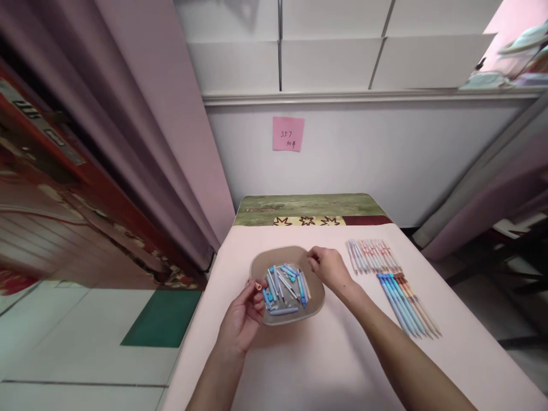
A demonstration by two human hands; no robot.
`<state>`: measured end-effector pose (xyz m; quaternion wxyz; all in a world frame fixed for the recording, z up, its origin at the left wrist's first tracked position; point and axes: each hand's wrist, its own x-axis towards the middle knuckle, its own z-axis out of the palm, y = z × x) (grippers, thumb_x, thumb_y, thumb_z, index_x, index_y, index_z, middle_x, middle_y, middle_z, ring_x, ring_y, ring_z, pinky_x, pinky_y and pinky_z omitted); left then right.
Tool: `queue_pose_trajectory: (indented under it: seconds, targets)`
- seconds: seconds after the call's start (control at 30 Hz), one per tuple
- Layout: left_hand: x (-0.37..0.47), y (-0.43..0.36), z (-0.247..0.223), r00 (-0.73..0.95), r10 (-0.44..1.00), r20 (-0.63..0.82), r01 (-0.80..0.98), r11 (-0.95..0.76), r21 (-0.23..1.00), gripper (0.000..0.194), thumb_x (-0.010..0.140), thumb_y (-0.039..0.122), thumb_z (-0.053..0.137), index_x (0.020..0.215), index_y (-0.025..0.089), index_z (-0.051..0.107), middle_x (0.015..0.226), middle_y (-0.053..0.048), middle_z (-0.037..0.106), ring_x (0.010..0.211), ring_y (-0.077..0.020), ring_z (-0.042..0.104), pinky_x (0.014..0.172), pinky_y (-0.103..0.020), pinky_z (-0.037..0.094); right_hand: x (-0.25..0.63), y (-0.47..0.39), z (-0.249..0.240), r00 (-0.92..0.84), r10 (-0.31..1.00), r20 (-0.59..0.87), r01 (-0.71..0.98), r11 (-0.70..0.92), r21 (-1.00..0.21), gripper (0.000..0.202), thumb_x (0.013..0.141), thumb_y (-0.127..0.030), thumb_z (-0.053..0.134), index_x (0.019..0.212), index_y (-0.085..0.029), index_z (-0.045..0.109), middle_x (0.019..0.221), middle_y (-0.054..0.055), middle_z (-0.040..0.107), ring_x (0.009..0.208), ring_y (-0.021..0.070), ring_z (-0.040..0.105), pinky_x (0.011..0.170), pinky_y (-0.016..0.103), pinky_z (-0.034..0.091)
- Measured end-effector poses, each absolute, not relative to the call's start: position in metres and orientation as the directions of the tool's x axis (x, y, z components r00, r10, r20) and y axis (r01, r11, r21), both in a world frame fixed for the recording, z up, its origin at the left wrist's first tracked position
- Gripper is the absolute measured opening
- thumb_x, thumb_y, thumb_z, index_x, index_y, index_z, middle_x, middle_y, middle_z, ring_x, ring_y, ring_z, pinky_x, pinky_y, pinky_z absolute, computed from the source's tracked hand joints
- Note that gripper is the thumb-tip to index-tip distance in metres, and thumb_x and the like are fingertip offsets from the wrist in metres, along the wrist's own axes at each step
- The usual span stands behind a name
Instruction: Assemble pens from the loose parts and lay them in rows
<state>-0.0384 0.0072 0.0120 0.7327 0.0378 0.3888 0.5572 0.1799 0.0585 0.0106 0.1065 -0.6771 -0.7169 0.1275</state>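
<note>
A grey-beige bowl (314, 311) with rounded corners stands on the table, with blue and white pen parts (285, 285) lying loose in it. At its left rim is my left hand (245, 314), palm up, pinching a small orange-brown hollow pen part (258, 286) between thumb and fingers. My right hand (331, 267) hovers at the upper right rim with curled fingers; whatever they may hold is hidden. To the right lie a row of clear pens with reddish and grey parts (372, 256) and, nearer, a row of blue and brown pens (406, 305).
A pale pink cover (299, 365) lies over the table, whose green patterned far end (299, 202) is bare. Behind it a pink note (288, 134) sticks to the white wall. A purple curtain (158, 114) hangs at the left, beside tiled floor.
</note>
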Motion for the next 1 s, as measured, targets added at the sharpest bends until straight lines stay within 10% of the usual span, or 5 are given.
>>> queue_pose_trajectory:
  seconds: [0.23, 1.0]
  targets:
    - [-0.03, 0.009, 0.006, 0.112, 0.829, -0.549, -0.785, 0.412, 0.462, 0.015, 0.087, 0.008, 0.049, 0.077, 0.008, 0.06, 0.075, -0.006, 0.061, 0.046, -0.003, 0.046, 0.037, -0.012, 0.038, 0.145, 0.051, -0.01, -0.123, 0.965, -0.232, 0.982, 0.084, -0.171, 0.014, 0.067, -0.012, 0.07, 0.08, -0.01, 0.074, 0.079, 0.017, 0.072, 0.08, 0.0261, 0.07, 0.071, 0.027, 0.051]
    - [-0.036, 0.003, 0.009, 0.025, 0.819, -0.573, -0.775, 0.378, 0.506, 0.014, 0.087, 0.003, 0.046, 0.082, 0.009, 0.057, 0.082, -0.012, 0.067, 0.054, -0.0062, 0.059, 0.048, -0.013, 0.05, 0.144, 0.074, -0.022, -0.12, 0.95, -0.288, 0.983, 0.074, -0.166, 0.013, 0.083, -0.015, 0.06, 0.089, -0.011, 0.07, 0.087, 0.014, 0.071, 0.087, 0.023, 0.067, 0.075, 0.03, 0.051]
